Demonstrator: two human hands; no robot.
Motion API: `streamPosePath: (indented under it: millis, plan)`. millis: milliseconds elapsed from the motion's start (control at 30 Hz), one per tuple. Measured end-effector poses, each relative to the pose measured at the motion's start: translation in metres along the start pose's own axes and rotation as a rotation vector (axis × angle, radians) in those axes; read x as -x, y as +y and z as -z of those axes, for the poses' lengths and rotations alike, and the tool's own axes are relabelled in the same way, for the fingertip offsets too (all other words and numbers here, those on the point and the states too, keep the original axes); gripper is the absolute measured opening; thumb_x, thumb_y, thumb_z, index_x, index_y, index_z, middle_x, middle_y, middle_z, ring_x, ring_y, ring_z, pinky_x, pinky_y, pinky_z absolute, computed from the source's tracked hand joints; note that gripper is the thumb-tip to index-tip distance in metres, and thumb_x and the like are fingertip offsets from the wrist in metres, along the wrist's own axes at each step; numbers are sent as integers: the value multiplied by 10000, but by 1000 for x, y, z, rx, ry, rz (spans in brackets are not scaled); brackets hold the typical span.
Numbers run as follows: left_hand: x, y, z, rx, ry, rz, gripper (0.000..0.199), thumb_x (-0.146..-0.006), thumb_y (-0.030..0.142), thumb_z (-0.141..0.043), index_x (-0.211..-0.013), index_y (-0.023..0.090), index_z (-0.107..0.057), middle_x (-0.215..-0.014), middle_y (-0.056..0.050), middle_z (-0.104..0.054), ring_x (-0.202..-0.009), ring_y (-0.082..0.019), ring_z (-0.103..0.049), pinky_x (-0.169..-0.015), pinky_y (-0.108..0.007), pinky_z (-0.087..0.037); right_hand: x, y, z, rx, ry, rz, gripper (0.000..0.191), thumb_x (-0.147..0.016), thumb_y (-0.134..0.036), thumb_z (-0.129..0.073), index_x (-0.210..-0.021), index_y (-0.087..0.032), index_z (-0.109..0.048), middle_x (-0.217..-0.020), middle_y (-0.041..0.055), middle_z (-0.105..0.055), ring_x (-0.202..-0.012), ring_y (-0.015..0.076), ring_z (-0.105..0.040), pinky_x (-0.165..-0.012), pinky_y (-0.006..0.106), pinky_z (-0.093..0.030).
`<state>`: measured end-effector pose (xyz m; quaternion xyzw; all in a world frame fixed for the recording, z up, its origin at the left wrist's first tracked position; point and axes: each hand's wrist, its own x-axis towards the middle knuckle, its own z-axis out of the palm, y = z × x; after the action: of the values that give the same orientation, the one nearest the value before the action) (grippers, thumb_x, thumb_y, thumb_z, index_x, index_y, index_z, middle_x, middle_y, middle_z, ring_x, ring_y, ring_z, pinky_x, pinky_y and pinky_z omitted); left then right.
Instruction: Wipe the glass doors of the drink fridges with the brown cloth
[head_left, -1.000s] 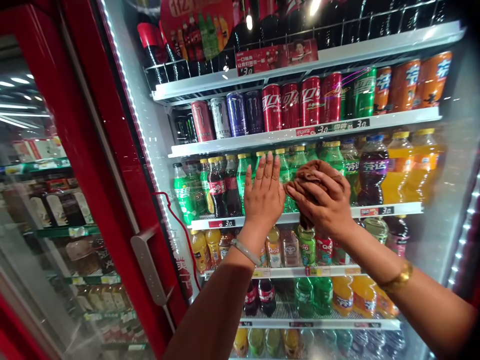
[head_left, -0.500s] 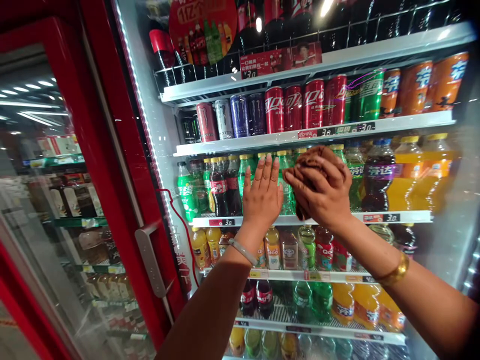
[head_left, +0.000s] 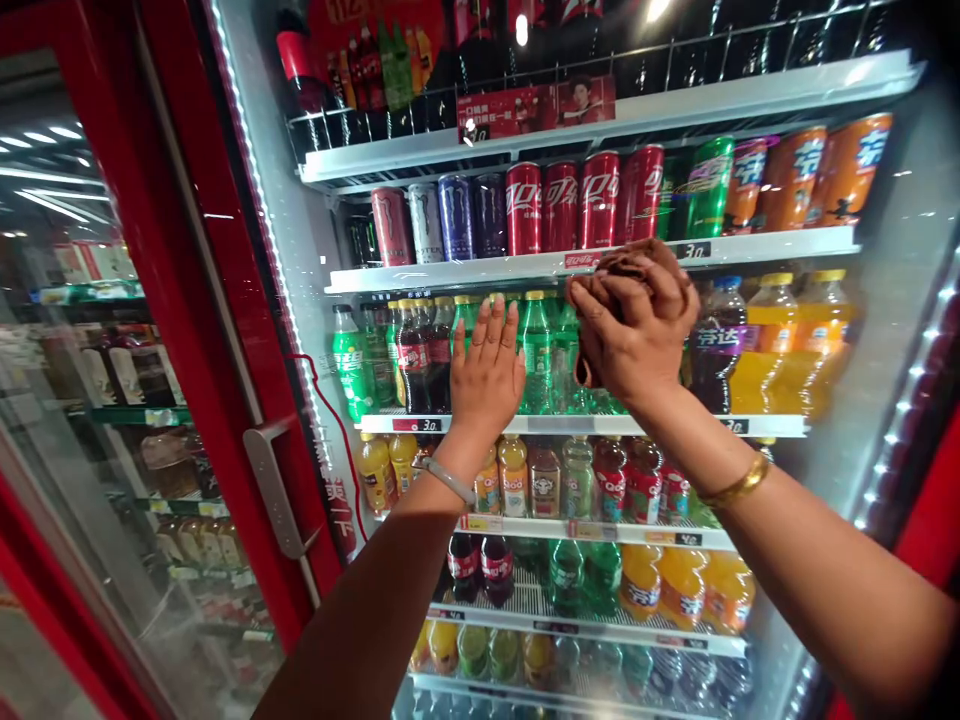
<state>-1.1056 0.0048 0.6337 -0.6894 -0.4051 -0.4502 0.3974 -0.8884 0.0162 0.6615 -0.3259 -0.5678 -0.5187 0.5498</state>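
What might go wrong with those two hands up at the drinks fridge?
The left hand seems laid flat against the glass door, so it might leave fingerprints. The brown cloth is bunched in the right hand with a loose fold hanging down, which could slip free. The gold bangle on that wrist might scratch the door if it touched.

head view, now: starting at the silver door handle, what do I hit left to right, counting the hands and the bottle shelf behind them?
Silver door handle → leftmost green bottle → left hand → right hand gripping brown cloth → blue-capped dark bottle → yellow-capped orange bottles.
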Motion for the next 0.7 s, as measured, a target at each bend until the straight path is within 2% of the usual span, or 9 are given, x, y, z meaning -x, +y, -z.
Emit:
streamPosePath:
  millis: [100, 200, 267, 333, 400, 500, 600, 700]
  plan:
    - [4, 9, -2, 2, 16, 78, 734, -1061, 251, -381, -1688, 257, 1, -1755, -75, -176, -1636, -242, -104, -1351, -543, 12, 35, 10, 18, -43, -83, 214, 575, -956, -320, -663, -1474, -512, -501, -1319, -21, -693, -1434, 274, -461, -1200, 585, -320]
    - [11, 30, -5, 33, 35, 176, 778, -1066, 266, -382, -1673, 262, 106, -1761, -93, -104, -1637, -278, -55, -1327, -623, 19, 60, 48, 38, -63, -171, 360, 629, -944, -306, -686, -1483, -548, -470, -1309, -56, -703, -1429, 240, -474, -1214, 529, -318]
    - [12, 52, -7, 61, 17, 163, 817, -1066, 274, -386, -1653, 258, 182, -1762, -99, -58, -1635, -287, -31, -1319, -646, 3, 57, 77, 42, -73, -173, 342, 604, -937, -319, -696, -1458, -556, -503, -1276, -44, -719, -1401, 251, -499, -1196, 519, -330]
    - [7, 78, -10, 84, -5, 93, 834, -1065, 279, -385, -1641, 239, 217, -1761, -102, -58, -1633, -270, -22, -1327, -626, -23, 41, 96, 38, -62, -163, 243, 523, -940, -340, -687, -1412, -533, -572, -1264, -4, -721, -1386, 287, -504, -1173, 546, -324]
    - [-5, 105, -15, 101, -2, 33, 824, -1066, 289, -373, -1642, 195, 209, -1760, -111, -82, -1633, -250, -14, -1339, -589, -29, 20, 99, 29, -29, -133, 109, 436, -949, -357, -663, -1365, -487, -635, -1284, 32, -709, -1394, 322, -481, -1161, 590, -303]
    - [-25, 138, -27, 113, 43, 41, 776, -1070, 300, -325, -1652, 131, 159, -1757, -125, -104, -1634, -234, -6, -1350, -547, -1, 7, 82, 17, 14, -52, -9, 382, -964, -342, -621, -1335, -425, -660, -1321, 37, -687, -1416, 325, -444, -1156, 618, -295]
    - [-32, 154, -41, 103, 66, 57, 745, -1068, 302, -290, -1657, 110, 124, -1757, -120, -118, -1636, -222, -16, -1354, -526, 10, 31, 73, 22, 21, 13, 90, 373, -958, -286, -619, -1303, -424, -660, -1310, -6, -692, -1419, 269, -458, -1181, 560, -320]
    - [-26, 155, -51, 102, 17, -89, 763, -1063, 332, -327, -1665, 147, 104, -1752, -83, -164, -1637, -209, -65, -1359, -512, -10, 70, 98, 43, -3, -10, 274, 383, -918, -282, -686, -1254, -466, -677, -1251, -44, -714, -1411, 234, -493, -1203, 513, -347]
